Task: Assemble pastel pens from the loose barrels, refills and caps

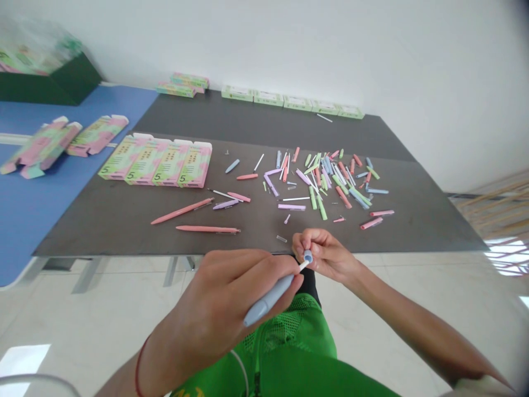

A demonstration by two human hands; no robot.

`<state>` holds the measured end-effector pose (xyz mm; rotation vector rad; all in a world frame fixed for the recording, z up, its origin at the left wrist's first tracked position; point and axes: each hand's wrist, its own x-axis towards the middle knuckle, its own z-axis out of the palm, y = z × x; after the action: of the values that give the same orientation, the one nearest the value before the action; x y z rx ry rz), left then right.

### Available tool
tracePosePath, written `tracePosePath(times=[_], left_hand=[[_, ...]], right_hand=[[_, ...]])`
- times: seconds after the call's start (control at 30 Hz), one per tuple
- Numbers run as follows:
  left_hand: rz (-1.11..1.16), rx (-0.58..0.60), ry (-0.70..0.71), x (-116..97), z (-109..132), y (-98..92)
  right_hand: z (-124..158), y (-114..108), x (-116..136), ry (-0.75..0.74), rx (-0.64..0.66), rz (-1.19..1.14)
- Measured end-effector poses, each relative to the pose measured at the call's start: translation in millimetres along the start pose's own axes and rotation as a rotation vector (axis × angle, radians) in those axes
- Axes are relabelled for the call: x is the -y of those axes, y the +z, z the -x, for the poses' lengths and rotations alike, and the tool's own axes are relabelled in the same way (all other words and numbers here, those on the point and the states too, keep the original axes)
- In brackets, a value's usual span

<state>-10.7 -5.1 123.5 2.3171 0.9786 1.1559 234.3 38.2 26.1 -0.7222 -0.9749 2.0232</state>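
Observation:
My left hand point(225, 295) is closed round a light blue pen barrel point(268, 300), whose white tip points up to the right. My right hand point(324, 253) pinches a small light blue pen piece point(308, 256) right at that tip; the two parts touch or nearly touch. Both hands are held above my lap, in front of the near edge of the dark grey table point(124, 231). A loose heap of pastel pen parts point(330, 179) lies on the table beyond my right hand.
Two assembled pink pens point(206, 229) lie near the table's front edge. A row of flat pastel boxes point(159, 162) lies at the left, more folded boxes point(58, 140) on the blue surface point(25, 204). Green boxes point(289, 101) line the far edge by the wall.

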Motion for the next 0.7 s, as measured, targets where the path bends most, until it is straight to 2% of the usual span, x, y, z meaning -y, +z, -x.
tracePosePath(times=[0.17,0.37,0.57,0.7], left_hand=[[-0.019,0.079,0.070,6,-6,4.9],[-0.068,0.155,0.080,8,-10,6.0],[-0.089,0.162,0.084,6,-11,4.9],[-0.111,0.214,0.094,9,-11,6.5]], right_hand=[[-1,2,0,0.000,0.044,-0.036],[-3,3,-2,-0.036,0.103,-0.113],[-3,7,-2,-0.039,0.097,-0.191],[-3,11,-4,-0.014,0.080,-0.228]])
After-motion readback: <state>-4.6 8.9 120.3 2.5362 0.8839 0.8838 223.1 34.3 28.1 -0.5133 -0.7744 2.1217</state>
